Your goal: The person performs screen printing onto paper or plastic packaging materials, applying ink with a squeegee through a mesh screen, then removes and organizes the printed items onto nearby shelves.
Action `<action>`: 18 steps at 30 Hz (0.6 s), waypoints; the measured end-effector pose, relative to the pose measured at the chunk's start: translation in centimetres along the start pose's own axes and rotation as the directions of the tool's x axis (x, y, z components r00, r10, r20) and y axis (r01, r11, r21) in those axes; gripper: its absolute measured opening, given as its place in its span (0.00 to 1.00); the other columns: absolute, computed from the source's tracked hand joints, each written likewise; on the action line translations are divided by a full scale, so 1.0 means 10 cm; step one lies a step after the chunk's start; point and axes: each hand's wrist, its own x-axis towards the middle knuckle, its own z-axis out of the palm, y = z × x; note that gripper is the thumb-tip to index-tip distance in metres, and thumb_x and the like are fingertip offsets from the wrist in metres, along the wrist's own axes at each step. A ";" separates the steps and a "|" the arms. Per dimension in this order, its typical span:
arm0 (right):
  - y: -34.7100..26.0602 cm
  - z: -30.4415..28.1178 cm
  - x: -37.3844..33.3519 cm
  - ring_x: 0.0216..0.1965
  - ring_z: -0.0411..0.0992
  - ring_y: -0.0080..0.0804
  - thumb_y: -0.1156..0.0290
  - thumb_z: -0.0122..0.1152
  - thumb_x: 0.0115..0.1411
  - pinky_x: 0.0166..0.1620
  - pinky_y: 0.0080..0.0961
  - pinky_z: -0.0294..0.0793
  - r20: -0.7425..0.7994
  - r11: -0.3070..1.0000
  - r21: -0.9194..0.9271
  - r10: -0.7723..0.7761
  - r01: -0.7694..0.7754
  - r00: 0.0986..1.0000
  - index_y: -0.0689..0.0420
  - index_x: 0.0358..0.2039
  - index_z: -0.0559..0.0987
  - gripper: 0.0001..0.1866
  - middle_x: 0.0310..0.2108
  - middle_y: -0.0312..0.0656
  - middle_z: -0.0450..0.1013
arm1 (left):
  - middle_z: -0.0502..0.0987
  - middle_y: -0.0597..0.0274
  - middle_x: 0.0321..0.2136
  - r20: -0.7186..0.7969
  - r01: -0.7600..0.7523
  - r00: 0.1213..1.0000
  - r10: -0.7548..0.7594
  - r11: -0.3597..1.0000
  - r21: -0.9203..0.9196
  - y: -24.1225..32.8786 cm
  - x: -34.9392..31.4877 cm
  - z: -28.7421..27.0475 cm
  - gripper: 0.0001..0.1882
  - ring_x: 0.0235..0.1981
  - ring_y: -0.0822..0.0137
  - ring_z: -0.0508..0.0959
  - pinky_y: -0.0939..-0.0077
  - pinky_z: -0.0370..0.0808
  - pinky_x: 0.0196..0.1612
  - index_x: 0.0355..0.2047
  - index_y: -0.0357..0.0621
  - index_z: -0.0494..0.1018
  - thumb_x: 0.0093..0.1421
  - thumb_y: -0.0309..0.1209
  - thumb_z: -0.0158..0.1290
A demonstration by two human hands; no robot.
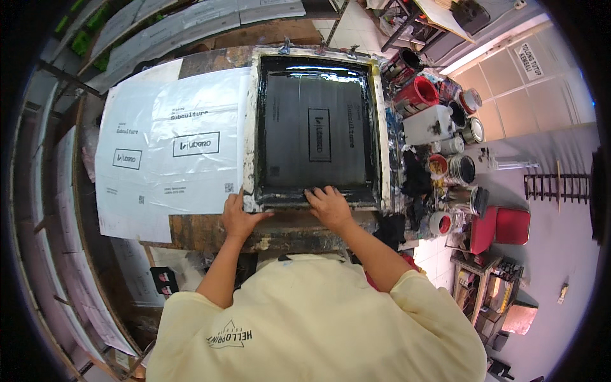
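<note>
A screen printing frame (380, 127) with a pale, ink-stained border lies flat on the worktable (197, 230). Its dark mesh (289, 127) shows printed shapes, and wet black ink (312, 69) is pooled along the far edge. My left hand (239, 219) is at the frame's near left corner, fingers pointing away and thumb stretched out to the right. Bent over the near bar, the fingers of my right hand (328, 207) grip the frame. Left of the frame lies a white plastic sheet (149, 172) with black print.
Ink tubs, including a red bucket (417, 93), and a white jug (428, 125) crowd the table's right side. Black cloth (417, 178) lies near them. Clamps (285, 46) sit at the frame's far edge. Racks (67, 191) with printed sheets stand left; a red chair (511, 226) is at right.
</note>
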 end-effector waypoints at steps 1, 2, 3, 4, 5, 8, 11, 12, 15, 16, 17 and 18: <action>0.05 0.00 0.08 0.52 0.70 0.46 0.58 0.70 0.57 0.57 0.50 0.74 -0.029 1.000 -0.026 -0.006 0.006 1.000 0.51 0.62 0.74 0.32 0.51 0.42 0.74 | 0.72 0.56 0.38 -0.008 -0.013 1.000 0.013 1.000 0.006 -0.02 0.01 0.02 0.57 0.42 0.52 0.75 0.57 0.75 0.44 0.57 0.35 0.73 0.30 0.58 0.77; 0.11 0.00 0.18 0.52 0.70 0.46 0.58 0.70 0.57 0.57 0.51 0.74 -0.057 0.999 -0.052 -0.016 0.013 0.998 0.51 0.61 0.74 0.32 0.51 0.43 0.74 | 0.72 0.55 0.38 -0.017 -0.025 1.000 0.025 1.000 0.013 -0.04 0.02 0.04 0.57 0.42 0.51 0.75 0.57 0.75 0.44 0.57 0.33 0.73 0.29 0.58 0.77; 0.15 -0.01 0.28 0.52 0.70 0.46 0.58 0.71 0.56 0.57 0.52 0.73 -0.085 0.997 -0.075 -0.027 0.021 0.996 0.52 0.61 0.74 0.33 0.51 0.43 0.74 | 0.72 0.55 0.37 -0.025 -0.034 0.999 0.035 0.999 0.023 -0.09 0.03 0.05 0.58 0.42 0.51 0.75 0.57 0.75 0.44 0.56 0.32 0.73 0.29 0.57 0.77; 0.27 -0.05 0.46 0.50 0.70 0.46 0.58 0.72 0.55 0.55 0.50 0.74 -0.127 0.995 -0.094 -0.056 0.045 0.990 0.51 0.61 0.75 0.33 0.48 0.42 0.74 | 0.73 0.54 0.37 -0.035 -0.028 0.999 0.028 1.000 0.011 -0.11 0.04 0.08 0.57 0.42 0.51 0.75 0.56 0.74 0.44 0.55 0.32 0.74 0.27 0.56 0.78; 0.41 -0.10 0.65 0.49 0.70 0.45 0.58 0.72 0.54 0.55 0.50 0.75 -0.112 0.995 -0.088 -0.050 0.041 0.992 0.51 0.60 0.75 0.33 0.47 0.41 0.74 | 0.73 0.54 0.37 -0.026 -0.029 0.999 0.029 1.000 0.004 -0.12 0.02 0.11 0.57 0.41 0.50 0.75 0.56 0.74 0.44 0.54 0.32 0.74 0.27 0.56 0.77; 0.84 -0.30 1.33 0.48 0.70 0.44 0.59 0.72 0.53 0.52 0.47 0.75 -0.124 0.997 -0.070 -0.047 0.038 0.991 0.51 0.59 0.76 0.32 0.44 0.39 0.73 | 0.72 0.53 0.36 0.012 -0.015 1.000 0.014 1.000 0.016 -0.13 0.01 0.09 0.56 0.41 0.50 0.74 0.55 0.73 0.43 0.53 0.31 0.74 0.28 0.57 0.77; 1.31 -0.47 2.06 0.49 0.71 0.43 0.60 0.72 0.53 0.51 0.44 0.76 -0.182 0.996 -0.086 -0.042 0.026 0.982 0.49 0.58 0.77 0.30 0.44 0.38 0.73 | 0.75 0.55 0.35 0.041 0.013 0.999 -0.015 0.999 0.042 -0.08 0.07 0.03 0.58 0.38 0.51 0.76 0.57 0.75 0.42 0.56 0.34 0.75 0.27 0.60 0.76; 1.46 -0.51 2.27 0.49 0.71 0.43 0.60 0.72 0.54 0.50 0.44 0.77 -0.190 0.996 -0.083 -0.048 0.033 0.981 0.48 0.57 0.77 0.30 0.44 0.38 0.73 | 0.75 0.55 0.35 0.043 0.020 0.999 -0.022 0.999 0.042 -0.07 0.07 0.01 0.58 0.38 0.51 0.76 0.58 0.75 0.42 0.56 0.34 0.75 0.27 0.60 0.76; 1.81 -0.67 2.81 0.49 0.72 0.44 0.58 0.71 0.56 0.49 0.44 0.77 -0.200 0.996 -0.081 -0.049 0.033 0.979 0.47 0.56 0.78 0.27 0.45 0.39 0.75 | 0.74 0.56 0.34 0.033 0.021 0.999 -0.022 0.999 0.037 -0.05 0.10 -0.01 0.59 0.38 0.51 0.76 0.58 0.76 0.42 0.56 0.35 0.76 0.25 0.60 0.76; 1.88 -0.76 2.96 0.50 0.73 0.45 0.57 0.69 0.57 0.49 0.44 0.78 -0.190 0.996 -0.080 -0.040 0.025 0.981 0.47 0.55 0.79 0.25 0.46 0.39 0.76 | 0.74 0.56 0.34 0.022 0.015 1.000 -0.015 0.999 0.033 -0.05 0.11 -0.02 0.59 0.38 0.52 0.76 0.58 0.76 0.42 0.56 0.35 0.76 0.25 0.60 0.76; 1.94 -0.84 3.08 0.50 0.74 0.45 0.56 0.68 0.58 0.49 0.45 0.78 -0.180 0.997 -0.080 -0.030 0.015 0.983 0.46 0.54 0.80 0.23 0.46 0.40 0.77 | 0.74 0.56 0.34 0.011 0.007 1.000 -0.007 1.000 0.030 -0.05 0.10 -0.04 0.59 0.38 0.52 0.76 0.59 0.76 0.43 0.56 0.35 0.76 0.25 0.60 0.77; 2.04 -0.90 3.19 0.50 0.75 0.46 0.54 0.67 0.59 0.49 0.45 0.78 -0.139 0.997 -0.066 -0.040 0.031 0.990 0.47 0.53 0.81 0.22 0.46 0.41 0.78 | 0.74 0.56 0.34 0.007 0.006 1.000 -0.006 1.000 0.026 -0.04 0.09 -0.06 0.59 0.38 0.52 0.76 0.58 0.76 0.43 0.56 0.36 0.76 0.24 0.60 0.77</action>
